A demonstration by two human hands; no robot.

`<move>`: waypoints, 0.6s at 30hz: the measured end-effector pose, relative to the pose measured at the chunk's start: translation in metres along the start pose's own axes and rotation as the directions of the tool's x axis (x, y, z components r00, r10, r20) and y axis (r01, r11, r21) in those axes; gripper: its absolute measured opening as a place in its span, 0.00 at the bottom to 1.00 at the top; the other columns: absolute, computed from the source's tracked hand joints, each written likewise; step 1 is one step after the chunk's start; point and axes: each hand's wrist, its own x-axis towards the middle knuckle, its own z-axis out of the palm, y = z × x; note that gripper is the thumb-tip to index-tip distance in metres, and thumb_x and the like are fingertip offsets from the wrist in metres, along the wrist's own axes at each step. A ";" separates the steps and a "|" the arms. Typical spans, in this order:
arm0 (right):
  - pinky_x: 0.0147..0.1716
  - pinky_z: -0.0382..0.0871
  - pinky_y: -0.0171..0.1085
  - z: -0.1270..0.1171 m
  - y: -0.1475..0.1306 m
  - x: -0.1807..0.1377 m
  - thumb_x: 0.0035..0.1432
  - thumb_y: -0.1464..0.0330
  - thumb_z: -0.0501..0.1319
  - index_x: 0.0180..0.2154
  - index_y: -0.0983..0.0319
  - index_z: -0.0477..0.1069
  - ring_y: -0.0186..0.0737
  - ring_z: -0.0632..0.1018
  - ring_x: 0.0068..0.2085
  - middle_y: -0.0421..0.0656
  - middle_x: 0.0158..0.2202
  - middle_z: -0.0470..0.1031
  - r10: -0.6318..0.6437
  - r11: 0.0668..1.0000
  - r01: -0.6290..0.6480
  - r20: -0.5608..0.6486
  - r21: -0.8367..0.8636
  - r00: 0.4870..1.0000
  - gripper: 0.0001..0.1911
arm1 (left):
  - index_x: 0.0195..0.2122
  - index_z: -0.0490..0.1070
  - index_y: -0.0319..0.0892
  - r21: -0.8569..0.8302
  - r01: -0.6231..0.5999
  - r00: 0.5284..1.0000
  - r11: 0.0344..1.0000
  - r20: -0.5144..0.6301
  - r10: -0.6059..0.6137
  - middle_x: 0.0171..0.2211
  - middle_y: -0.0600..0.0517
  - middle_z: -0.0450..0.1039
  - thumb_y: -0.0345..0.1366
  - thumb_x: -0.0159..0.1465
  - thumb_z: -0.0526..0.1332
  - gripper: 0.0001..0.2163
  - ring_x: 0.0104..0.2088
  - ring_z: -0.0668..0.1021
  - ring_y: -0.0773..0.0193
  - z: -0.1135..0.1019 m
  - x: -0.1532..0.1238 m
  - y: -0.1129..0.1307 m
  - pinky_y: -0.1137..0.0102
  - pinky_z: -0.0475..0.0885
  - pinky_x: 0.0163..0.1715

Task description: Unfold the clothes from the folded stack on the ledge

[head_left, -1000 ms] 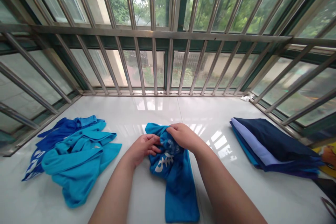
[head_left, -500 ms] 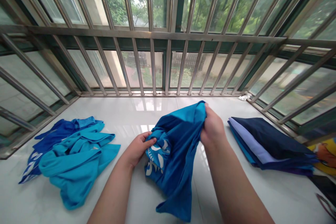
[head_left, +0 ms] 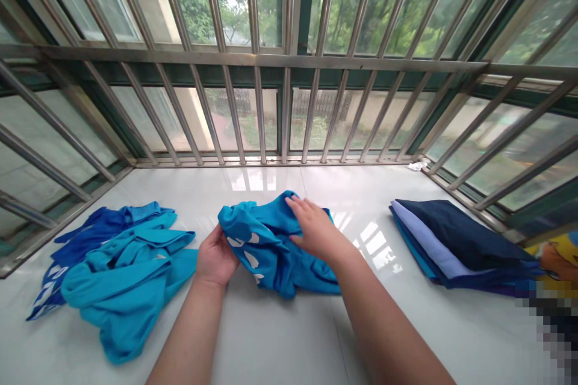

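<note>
A crumpled bright blue shirt (head_left: 280,252) with white print lies bunched on the white tiled ledge (head_left: 271,343), in front of me. My left hand (head_left: 217,257) grips its left edge, fingers tucked under the cloth and thumb at the side. Over the shirt's upper right part is my right hand (head_left: 316,228), with fingers stretched out and thumb apart, resting on or just above the cloth. The shirt's right end passes partly behind my right forearm.
Crumpled teal cloth (head_left: 121,289) and darker blue printed cloth (head_left: 90,231) lie at left. A folded stack of navy and lilac clothes (head_left: 465,240) sits at right, by a yellow printed item (head_left: 560,261). Metal bars (head_left: 262,114) border the ledge. The lower right corner is pixelated.
The shirt, held up between both hands before, has come down onto the ledge and spread sideways. My right hand has let go of its top edge, moved left and opened.
</note>
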 end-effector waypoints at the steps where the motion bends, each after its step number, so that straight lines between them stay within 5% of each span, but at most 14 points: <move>1: 0.70 0.60 0.53 0.010 -0.004 0.001 0.57 0.68 0.72 0.79 0.56 0.50 0.60 0.64 0.74 0.54 0.76 0.60 -0.050 0.999 0.048 0.082 0.025 0.995 0.54 | 0.50 0.83 0.47 0.006 0.003 1.000 1.000 0.030 -0.004 0.47 0.43 0.86 0.45 0.64 0.69 0.16 0.64 0.79 0.39 -0.003 0.000 0.000 0.45 0.76 0.64; 3: 0.65 0.66 0.49 0.025 -0.010 0.003 0.58 0.69 0.71 0.80 0.54 0.46 0.58 0.72 0.69 0.52 0.72 0.68 -0.105 0.993 0.095 0.159 0.066 0.982 0.56 | 0.50 0.83 0.47 0.020 -0.006 0.997 1.000 0.078 0.005 0.45 0.44 0.86 0.44 0.63 0.69 0.15 0.63 0.79 0.39 -0.008 -0.002 0.001 0.44 0.75 0.64; 5: 0.58 0.70 0.45 0.029 -0.013 0.005 0.61 0.70 0.67 0.75 0.52 0.61 0.56 0.79 0.61 0.49 0.64 0.78 -0.075 0.996 0.064 0.179 0.067 0.981 0.43 | 0.50 0.82 0.47 0.034 -0.035 0.998 0.999 0.060 0.033 0.42 0.46 0.86 0.44 0.64 0.68 0.15 0.61 0.81 0.41 -0.011 -0.004 0.002 0.45 0.76 0.64; 7: 0.52 0.71 0.42 0.023 -0.012 0.006 0.60 0.74 0.62 0.61 0.54 0.78 0.53 0.82 0.54 0.46 0.53 0.84 -0.024 0.995 0.007 0.176 0.097 0.984 0.28 | 0.51 0.82 0.48 0.029 -0.062 0.998 0.998 -0.012 0.062 0.40 0.48 0.86 0.45 0.66 0.66 0.15 0.58 0.83 0.43 -0.009 -0.006 0.006 0.47 0.78 0.62; 10: 0.46 0.71 0.38 0.000 -0.005 0.007 0.57 0.76 0.59 0.43 0.58 0.82 0.48 0.82 0.48 0.43 0.43 0.85 0.020 0.936 -0.037 0.053 0.351 0.998 0.17 | 0.51 0.81 0.48 -0.008 -0.051 0.997 0.999 -0.052 0.051 0.40 0.46 0.86 0.54 0.68 0.65 0.19 0.55 0.84 0.43 -0.001 -0.007 0.011 0.48 0.80 0.58; 12: 0.44 0.72 0.38 -0.019 -0.003 0.005 0.61 0.71 0.60 0.45 0.58 0.81 0.46 0.81 0.45 0.41 0.41 0.84 0.095 0.762 -0.023 -0.077 0.647 0.992 0.13 | 0.50 0.81 0.45 -0.023 -0.027 0.998 0.999 -0.057 0.026 0.41 0.43 0.85 0.59 0.69 0.63 0.23 0.52 0.85 0.42 0.006 -0.004 0.012 0.48 0.82 0.54; 14: 0.42 0.74 0.38 -0.037 -0.008 -0.001 0.64 0.62 0.64 0.49 0.58 0.80 0.45 0.80 0.42 0.40 0.39 0.83 0.223 0.447 0.047 -0.162 0.893 0.961 0.14 | 0.46 0.79 0.43 -0.024 -0.015 0.992 1.000 -0.129 0.011 0.37 0.45 0.84 0.56 0.72 0.61 0.20 0.46 0.86 0.47 0.010 0.002 0.011 0.50 0.83 0.51; 16: 0.39 0.76 0.39 -0.052 -0.020 -0.009 0.60 0.56 0.70 0.52 0.57 0.80 0.45 0.80 0.39 0.39 0.36 0.82 0.321 0.130 0.156 -0.190 0.979 0.928 0.21 | 0.43 0.76 0.44 -0.009 -0.024 0.975 1.000 -0.220 0.021 0.37 0.48 0.83 0.47 0.74 0.61 0.12 0.40 0.86 0.54 0.013 0.007 0.007 0.55 0.84 0.47; 18: 0.37 0.77 0.40 -0.062 -0.036 -0.019 0.57 0.57 0.75 0.54 0.57 0.80 0.45 0.80 0.37 0.40 0.35 0.81 0.344 -0.053 0.231 -0.200 0.972 0.917 0.25 | 0.44 0.74 0.45 0.056 -0.069 0.975 0.996 -0.209 0.079 0.43 0.48 0.83 0.42 0.72 0.65 0.07 0.40 0.86 0.59 0.014 0.010 0.001 0.60 0.84 0.45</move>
